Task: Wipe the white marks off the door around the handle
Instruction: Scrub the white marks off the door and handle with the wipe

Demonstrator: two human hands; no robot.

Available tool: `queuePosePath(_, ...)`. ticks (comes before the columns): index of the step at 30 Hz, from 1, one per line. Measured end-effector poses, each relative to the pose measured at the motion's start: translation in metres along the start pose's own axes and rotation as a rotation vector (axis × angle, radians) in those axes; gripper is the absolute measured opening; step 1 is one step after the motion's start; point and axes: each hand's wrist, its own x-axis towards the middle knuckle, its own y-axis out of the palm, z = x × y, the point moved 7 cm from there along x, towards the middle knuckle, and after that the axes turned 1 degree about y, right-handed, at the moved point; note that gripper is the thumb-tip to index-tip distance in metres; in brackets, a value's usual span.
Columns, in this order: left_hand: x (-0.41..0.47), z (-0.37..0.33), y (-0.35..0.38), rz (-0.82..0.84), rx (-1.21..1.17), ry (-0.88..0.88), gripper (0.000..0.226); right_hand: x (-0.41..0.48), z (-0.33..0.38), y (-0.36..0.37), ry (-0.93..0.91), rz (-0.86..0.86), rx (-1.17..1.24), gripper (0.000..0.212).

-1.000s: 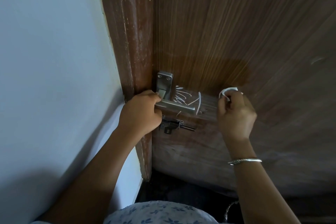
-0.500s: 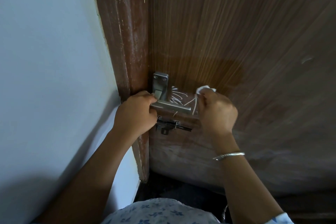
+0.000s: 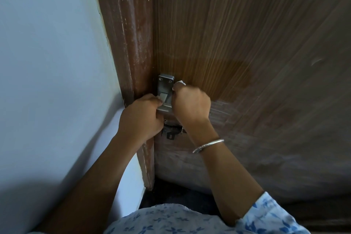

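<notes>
A brown wooden door [image 3: 237,34] carries a steel handle [image 3: 165,91] near its left edge. My left hand [image 3: 141,118] is closed around the handle's lever from the left. My right hand [image 3: 190,103] is pressed against the door just right of the handle plate, shut on a small white cloth [image 3: 180,82] whose corner pokes out above my fingers. The white marks are hidden under my right hand. A paler smeared patch [image 3: 222,108] shows to its right.
A dark red door frame [image 3: 129,43] runs up the left of the door, with a pale blue wall [image 3: 51,62] beside it. A black latch [image 3: 171,132] sits below the handle. Dark floor [image 3: 171,195] lies at the door's foot.
My right hand with the cloth has slid left along the door, from well right of the handle to right against the handle plate, covering the white scribbles. My left hand stays on the handle.
</notes>
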Motion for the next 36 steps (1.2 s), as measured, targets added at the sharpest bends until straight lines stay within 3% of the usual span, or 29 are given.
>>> queuePosePath(7,0.000,-0.001,0.000,-0.016,-0.031,0.008,0.029,0.001,-0.020,0.007,0.174,0.168,0.345,0.019)
queuePosePath(19,-0.002,0.002,-0.001,-0.003,-0.003,-0.009,0.029,-0.006,-0.030,0.008,0.175,0.043,0.304,0.016)
queuePosePath(26,-0.003,0.002,-0.001,-0.002,0.014,0.008,0.034,-0.030,-0.101,-0.010,0.391,-0.091,0.286,0.012)
queuePosePath(30,-0.003,-0.001,-0.001,-0.014,0.015,0.019,0.035,-0.045,-0.127,-0.019,0.420,-0.194,0.244,0.010)
queuePosePath(36,-0.004,-0.001,-0.001,-0.017,0.010,-0.001,0.035,-0.033,-0.104,-0.012,0.346,-0.109,0.231,0.011)
